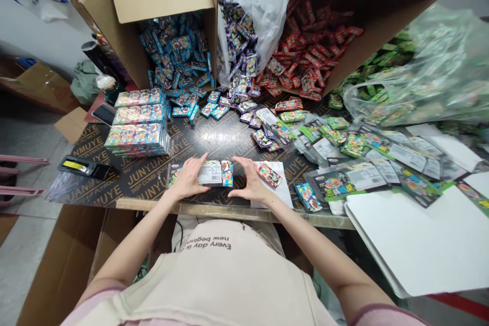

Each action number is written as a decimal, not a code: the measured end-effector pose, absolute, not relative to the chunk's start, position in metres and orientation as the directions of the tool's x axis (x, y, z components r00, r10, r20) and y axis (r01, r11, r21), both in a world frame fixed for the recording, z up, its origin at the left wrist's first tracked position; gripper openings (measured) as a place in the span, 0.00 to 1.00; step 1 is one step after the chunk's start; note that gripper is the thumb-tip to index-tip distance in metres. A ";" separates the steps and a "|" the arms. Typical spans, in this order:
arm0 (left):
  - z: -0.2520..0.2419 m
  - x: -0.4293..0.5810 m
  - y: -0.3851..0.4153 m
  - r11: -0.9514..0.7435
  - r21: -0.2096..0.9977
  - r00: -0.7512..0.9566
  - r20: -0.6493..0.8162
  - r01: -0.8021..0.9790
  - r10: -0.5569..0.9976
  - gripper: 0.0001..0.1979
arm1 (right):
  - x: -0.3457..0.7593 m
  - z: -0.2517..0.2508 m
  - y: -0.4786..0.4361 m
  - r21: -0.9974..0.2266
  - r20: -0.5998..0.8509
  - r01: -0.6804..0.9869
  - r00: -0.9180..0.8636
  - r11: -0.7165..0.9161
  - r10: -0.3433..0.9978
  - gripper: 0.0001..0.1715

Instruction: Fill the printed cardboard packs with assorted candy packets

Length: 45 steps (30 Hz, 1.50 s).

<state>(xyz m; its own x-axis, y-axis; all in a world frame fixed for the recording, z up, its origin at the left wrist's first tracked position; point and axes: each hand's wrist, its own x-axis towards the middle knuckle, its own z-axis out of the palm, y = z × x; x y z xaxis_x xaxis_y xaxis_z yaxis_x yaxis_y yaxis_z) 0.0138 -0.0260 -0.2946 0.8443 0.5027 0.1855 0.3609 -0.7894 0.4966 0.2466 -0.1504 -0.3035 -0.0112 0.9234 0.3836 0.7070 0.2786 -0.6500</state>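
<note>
In front of me on the dark tabletop lies a flat printed pack (210,175) with a pale barcode label. My left hand (190,178) spans it, thumb along the near edge and fingers along the far edge. At the pack's right end is a small blue box (227,173). Curved around that end, my right hand (250,182) has thumb and fingers apart, with dark table showing between palm and box. A red box (269,175) lies on a white sheet (280,193) just right of this hand. Another blue box (307,197) rests farther right.
Stacked boxes (135,117) stand at the left, behind a black device (86,167). Cartons of blue boxes (178,51) and red boxes (313,46) flank a bag of purple boxes (240,30). Printed pouches (351,177) and white boards (428,244) cover the right side.
</note>
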 end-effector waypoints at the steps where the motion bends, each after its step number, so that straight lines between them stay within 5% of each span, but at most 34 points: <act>1: -0.294 0.014 -0.025 -0.781 0.499 0.831 0.192 0.375 0.522 0.56 | 0.244 -0.304 -0.152 -0.671 0.391 0.698 0.047 0.249 0.919 0.46; 6: -0.298 0.020 -0.021 -0.765 0.508 0.818 0.184 0.396 0.545 0.56 | 0.233 -0.302 -0.139 -0.695 0.360 0.664 -0.010 0.275 0.933 0.28; 10: -0.309 0.026 -0.020 -0.757 0.493 0.817 0.146 0.429 0.558 0.55 | 0.253 -0.293 -0.068 -0.556 0.421 0.827 0.191 0.086 0.887 0.22; 13: -0.320 0.029 -0.021 -0.762 0.478 0.834 0.101 0.437 0.542 0.53 | 0.287 -0.284 0.009 -0.313 0.372 0.949 0.103 0.021 0.922 0.29; 17: -0.330 0.031 -0.022 -0.759 0.475 0.836 0.083 0.446 0.543 0.50 | 0.327 -0.275 0.092 -0.074 0.126 0.997 0.009 0.000 0.992 0.45; 26: -0.332 0.030 -0.020 -0.753 0.496 0.834 0.096 0.433 0.543 0.54 | 0.313 -0.298 0.081 -0.016 0.082 0.993 -0.115 0.117 0.990 0.36; 30: -0.332 0.028 -0.021 -0.757 0.494 0.810 0.163 0.427 0.563 0.61 | 0.293 -0.311 0.020 -0.063 0.102 0.966 -0.243 0.250 0.965 0.33; 34: -0.332 0.023 -0.032 -0.815 0.409 0.806 0.255 0.410 0.534 0.47 | 0.290 -0.317 -0.028 -0.169 0.128 0.946 -0.256 0.275 0.958 0.34; 40: -0.338 0.010 -0.055 -0.830 0.327 0.766 0.334 0.452 0.549 0.29 | 0.299 -0.315 -0.078 -0.452 0.360 0.883 0.052 0.125 0.932 0.28; 45: -0.326 0.011 -0.056 -0.840 0.285 0.786 0.308 0.462 0.537 0.34 | 0.285 -0.296 -0.116 -0.721 0.402 0.685 0.288 0.106 0.869 0.17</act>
<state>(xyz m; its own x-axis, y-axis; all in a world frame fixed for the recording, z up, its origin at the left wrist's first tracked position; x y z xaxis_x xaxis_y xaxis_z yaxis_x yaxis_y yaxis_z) 0.0111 -0.0560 -0.3264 0.7858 0.5365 0.3076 0.4619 -0.8399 0.2850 0.2848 -0.1162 -0.2961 0.2881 0.8693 0.4016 0.6851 0.1059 -0.7207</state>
